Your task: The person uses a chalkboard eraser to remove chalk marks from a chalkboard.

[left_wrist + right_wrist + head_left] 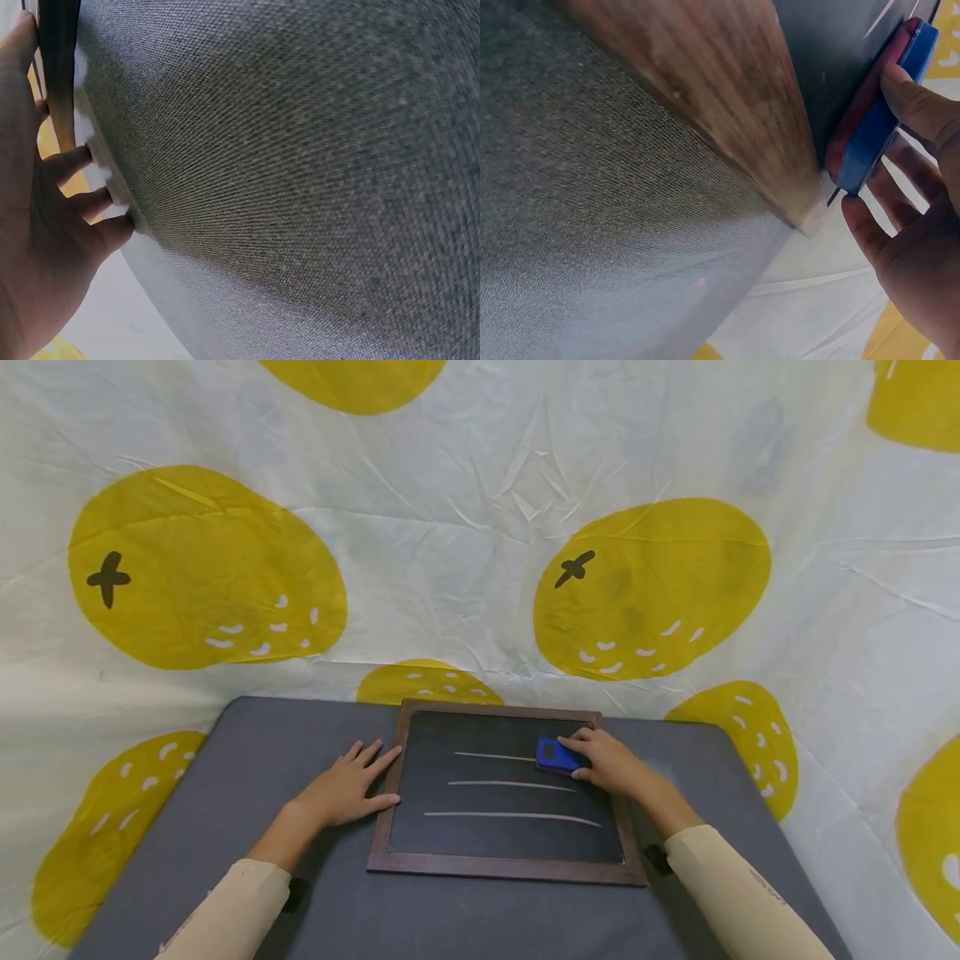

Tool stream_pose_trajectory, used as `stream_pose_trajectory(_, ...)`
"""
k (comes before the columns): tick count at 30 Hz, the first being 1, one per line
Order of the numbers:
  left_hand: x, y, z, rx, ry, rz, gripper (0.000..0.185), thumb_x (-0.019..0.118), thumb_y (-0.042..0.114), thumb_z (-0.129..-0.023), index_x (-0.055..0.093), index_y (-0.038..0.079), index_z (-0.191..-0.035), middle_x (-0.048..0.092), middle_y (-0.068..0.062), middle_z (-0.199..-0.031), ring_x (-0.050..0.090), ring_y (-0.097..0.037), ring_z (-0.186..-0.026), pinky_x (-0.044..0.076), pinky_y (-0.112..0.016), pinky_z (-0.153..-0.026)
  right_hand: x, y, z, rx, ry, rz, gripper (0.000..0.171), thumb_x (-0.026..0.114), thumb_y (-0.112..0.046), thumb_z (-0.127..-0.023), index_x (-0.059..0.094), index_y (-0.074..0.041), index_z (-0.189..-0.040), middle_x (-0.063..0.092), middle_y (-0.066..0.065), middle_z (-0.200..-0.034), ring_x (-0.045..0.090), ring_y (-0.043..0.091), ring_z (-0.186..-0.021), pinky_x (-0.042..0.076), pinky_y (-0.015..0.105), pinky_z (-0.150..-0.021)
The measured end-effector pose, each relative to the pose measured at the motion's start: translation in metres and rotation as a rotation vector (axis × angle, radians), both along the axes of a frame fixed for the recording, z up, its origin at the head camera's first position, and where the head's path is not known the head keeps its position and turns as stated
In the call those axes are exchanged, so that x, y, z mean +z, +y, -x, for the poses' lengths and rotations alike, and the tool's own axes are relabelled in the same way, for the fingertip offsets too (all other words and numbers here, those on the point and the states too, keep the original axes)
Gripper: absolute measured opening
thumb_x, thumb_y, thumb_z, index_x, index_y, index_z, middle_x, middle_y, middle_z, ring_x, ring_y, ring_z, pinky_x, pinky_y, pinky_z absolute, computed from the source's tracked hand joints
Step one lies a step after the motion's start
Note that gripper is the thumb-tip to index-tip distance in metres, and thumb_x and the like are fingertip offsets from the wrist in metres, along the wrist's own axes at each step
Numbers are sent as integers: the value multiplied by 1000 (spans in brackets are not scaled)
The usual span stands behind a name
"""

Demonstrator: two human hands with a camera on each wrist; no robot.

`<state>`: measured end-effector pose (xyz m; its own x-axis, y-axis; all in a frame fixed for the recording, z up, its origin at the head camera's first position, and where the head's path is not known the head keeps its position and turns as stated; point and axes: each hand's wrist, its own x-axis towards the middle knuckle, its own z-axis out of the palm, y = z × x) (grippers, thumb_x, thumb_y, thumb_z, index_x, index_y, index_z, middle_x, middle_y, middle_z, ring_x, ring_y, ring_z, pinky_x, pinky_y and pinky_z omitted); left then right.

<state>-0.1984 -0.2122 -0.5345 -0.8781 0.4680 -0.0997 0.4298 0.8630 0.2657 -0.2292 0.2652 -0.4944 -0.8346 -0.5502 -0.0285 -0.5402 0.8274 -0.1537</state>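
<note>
sleeves: cream long sleeves (738,893) nearest the camera, both forearms stretched out over the table

table: grey fabric top (225,827) under both hands

left hand: left hand (347,789) lies flat with fingers straight, holding nothing, fingertips up against the chalkboard's left frame

chalkboard: wood-framed chalkboard (506,870) sits between the two hands, three chalk lines (513,816) across it

right hand: right hand (611,763) is wrapped round the blue eraser (555,757), pressing it on the board

eraser: just left of the right fingers, at the right end of the top chalk line

backdrop: white cloth with yellow fruit blobs (651,589) past the table
</note>
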Motion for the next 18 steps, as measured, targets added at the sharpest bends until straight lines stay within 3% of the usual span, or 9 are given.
stream_pose_trajectory(5,-2,0,1,-2,2,3,89,52,74,-95,27,25,-166,28,-22,-168,24,-56,-151,30,-74,-114,0,-1,-5,36,9,-6,63,81,-20,-91,58,0,-146,63,20,-129,60,37,-112,52,54,-97)
stream_pose_trajectory(18,-4,0,0,-18,24,-3,88,54,71,-96,28,24,-166,29,-23,-167,24,-57,-151,31,-75,-113,1,-11,-6,22,12,-5,63,81,-21,-91,57,0,-146,62,20,-129,60,36,-111,52,53,-96)
